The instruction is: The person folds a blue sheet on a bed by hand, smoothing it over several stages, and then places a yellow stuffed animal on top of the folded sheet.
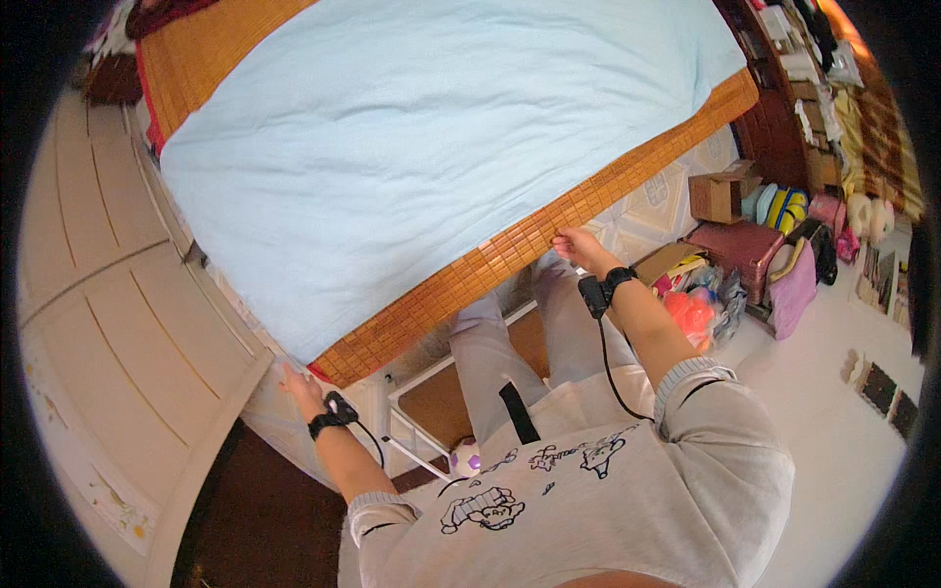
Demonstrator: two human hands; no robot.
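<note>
A light blue cloth cover [412, 147] lies wrinkled over a brown bamboo sleeping mat [470, 272] on the bed in front of me. The mat's bare strip runs along the near edge, with red binding at its corner. My right hand [581, 248] pinches that edge, its thumb on top and the other fingers curled under. At the near left corner, where cloth and mat meet, is my left hand [300, 386]. Its fingers reach up beside the corner; whether they grip it I cannot tell. A black device is strapped to each wrist.
Pale cabinet panels [132, 294] stand close on the left. Below the mat are a white metal frame [415, 441] and a purple-and-white ball [464, 457]. To the right sit a cardboard box [714, 198], a dark red case [737, 253] and plastic bags [691, 316].
</note>
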